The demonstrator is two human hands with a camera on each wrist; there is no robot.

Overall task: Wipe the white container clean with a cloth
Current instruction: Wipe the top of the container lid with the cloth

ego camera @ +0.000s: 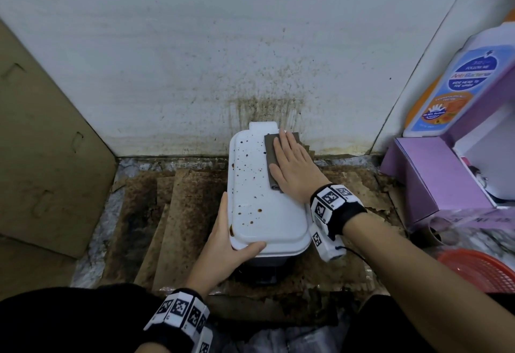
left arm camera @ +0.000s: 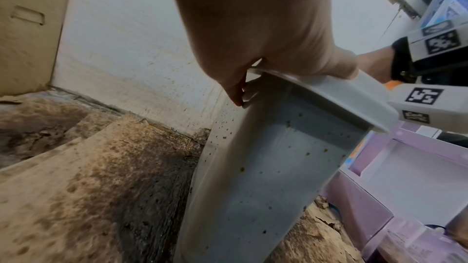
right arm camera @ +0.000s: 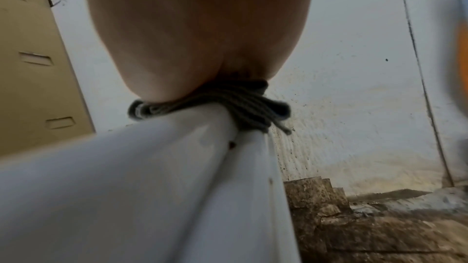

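A white container (ego camera: pixel 259 199) with a lid spotted in brown stands on stained cardboard against the wall. My left hand (ego camera: pixel 223 246) grips its near left corner, thumb across the lid's front rim, fingers down the left side. In the left wrist view the left hand (left arm camera: pixel 266 51) clasps the lid rim above the speckled container wall (left arm camera: pixel 266 167). A folded grey-brown cloth (ego camera: pixel 271 157) lies on the lid's far right part. My right hand (ego camera: pixel 292 168) presses flat on it with straight fingers. The right wrist view shows the palm (right arm camera: pixel 197 33) on the bunched cloth (right arm camera: pixel 228 105) at the lid edge (right arm camera: pixel 157 177).
Stained cardboard sheets (ego camera: pixel 178 213) cover the floor around the container. The spattered white wall (ego camera: pixel 223 59) is just behind. A brown cardboard panel (ego camera: pixel 41 143) leans at left. A purple box (ego camera: pixel 434 174) with a wash bottle (ego camera: pixel 457 85) stands at right, an orange basket (ego camera: pixel 485 271) nearer me.
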